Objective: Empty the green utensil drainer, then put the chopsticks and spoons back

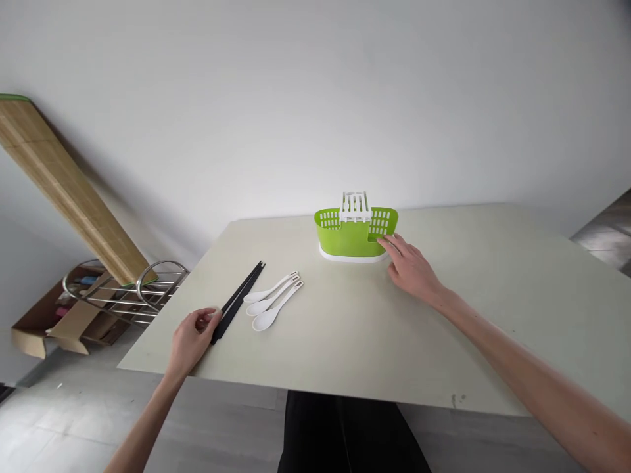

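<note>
A bundle of black chopsticks (240, 299) lies slantwise on the left of the table. My left hand (192, 338) is at their near end, its fingers curled and closed against them; its fingertips are partly hidden. Just right of the chopsticks, three white spoons (267, 319) lie side by side, bowls toward me. Further back stands a green basket (352, 240) with slotted walls, a white base and a white slatted piece (355, 207) at its middle. My right hand (411, 266) touches the basket's right front corner, fingers stretched out and apart.
The pale table (345, 348) reaches back to a white wall (315, 98). Left of it, a metal rack (142, 292) and an open cardboard box (73, 322) stand on the floor. A rolled bamboo mat (69, 190) leans there against the wall.
</note>
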The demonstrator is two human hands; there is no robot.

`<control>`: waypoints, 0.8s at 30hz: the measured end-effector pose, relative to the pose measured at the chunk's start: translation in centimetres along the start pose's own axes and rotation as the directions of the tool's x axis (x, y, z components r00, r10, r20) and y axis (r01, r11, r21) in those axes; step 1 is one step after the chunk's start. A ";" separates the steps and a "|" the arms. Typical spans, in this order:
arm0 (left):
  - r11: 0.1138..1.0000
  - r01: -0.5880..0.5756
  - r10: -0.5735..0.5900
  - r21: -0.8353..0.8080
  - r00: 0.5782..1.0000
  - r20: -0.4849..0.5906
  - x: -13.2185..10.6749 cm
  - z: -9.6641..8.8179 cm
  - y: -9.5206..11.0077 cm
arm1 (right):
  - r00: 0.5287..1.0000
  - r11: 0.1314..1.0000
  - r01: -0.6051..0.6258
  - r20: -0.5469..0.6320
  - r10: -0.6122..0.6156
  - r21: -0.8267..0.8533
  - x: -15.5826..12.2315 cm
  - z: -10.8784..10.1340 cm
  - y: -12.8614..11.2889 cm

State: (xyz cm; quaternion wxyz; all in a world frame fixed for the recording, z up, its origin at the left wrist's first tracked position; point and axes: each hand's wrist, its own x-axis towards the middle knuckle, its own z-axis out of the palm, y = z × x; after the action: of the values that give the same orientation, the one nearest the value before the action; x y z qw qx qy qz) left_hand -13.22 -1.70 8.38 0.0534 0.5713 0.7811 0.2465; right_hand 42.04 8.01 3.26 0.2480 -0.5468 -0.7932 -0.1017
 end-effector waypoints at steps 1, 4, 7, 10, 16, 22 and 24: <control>1.000 0.003 -0.003 0.021 1.000 0.025 0.4 -0.2 0.2 | 1.000 1.000 -0.011 -0.001 0.011 -0.001 -0.5 -0.4 0.4; 0.996 -0.021 0.012 0.084 0.995 0.097 1.6 -0.7 0.6 | 0.999 0.999 -0.041 -0.001 0.041 -0.011 -1.5 -1.2 1.1; 0.977 -0.081 0.051 0.197 0.987 0.153 2.6 -1.3 1.0 | 0.997 0.997 -0.073 -0.008 0.072 -0.032 -1.9 -1.5 1.4; 0.920 -0.154 0.083 0.360 0.975 0.205 3.1 -1.9 1.7 | 0.995 0.993 -0.099 -0.013 0.098 -0.058 -2.0 -1.4 1.5; 0.689 -0.315 0.122 0.652 0.938 0.325 3.1 -2.4 4.3 | 0.990 0.986 -0.141 -0.022 0.140 -0.092 -2.6 -1.1 2.0; 0.584 -0.367 0.111 0.724 0.920 0.377 3.6 -2.0 5.6 | 0.986 0.982 -0.164 -0.006 0.165 -0.092 -3.2 -1.3 3.0; 0.611 -0.352 0.117 0.709 0.926 0.359 3.8 -1.9 5.5 | 0.988 0.984 -0.157 -0.007 0.157 -0.087 -3.3 -1.3 3.3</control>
State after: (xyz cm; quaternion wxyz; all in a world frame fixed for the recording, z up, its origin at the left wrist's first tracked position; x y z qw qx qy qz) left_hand -10.45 2.40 13.25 -0.1164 0.6669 0.7130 -0.1826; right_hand 46.31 6.01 2.31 0.2313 -0.6181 -0.7422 -0.1165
